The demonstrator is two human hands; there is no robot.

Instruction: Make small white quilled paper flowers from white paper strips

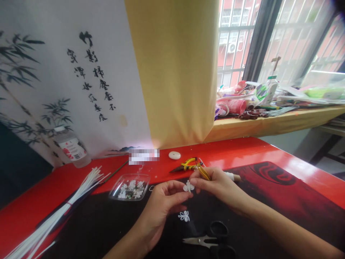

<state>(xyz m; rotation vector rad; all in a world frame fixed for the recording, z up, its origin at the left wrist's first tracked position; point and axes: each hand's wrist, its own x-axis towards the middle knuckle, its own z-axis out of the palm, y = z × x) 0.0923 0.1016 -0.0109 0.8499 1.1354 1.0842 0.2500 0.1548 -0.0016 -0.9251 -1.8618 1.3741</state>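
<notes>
My left hand (169,198) pinches a small white butterfly- or flower-shaped ornament (188,186) between thumb and fingers. My right hand (212,181) is closed, with yellow tweezers (204,171) tucked in it pointing up and away. Its thumb and fingertip meet the right side of the ornament. Just below my hands, a second white ornament (184,216) of similar looped shape lies on the black mat (107,230). Black-handled scissors (201,241) rest nearer to me, blades pointing left. Beyond my fingers are yellow-and-black pliers (188,164).
Left of my hands stands a clear plastic box (114,192) of white flower pieces. A tied bundle of white strips (64,208) lies far left, near a bottle (71,147). A white oval disc (174,155) and a thread spool (232,176) sit farther back. The sill (277,124) is cluttered.
</notes>
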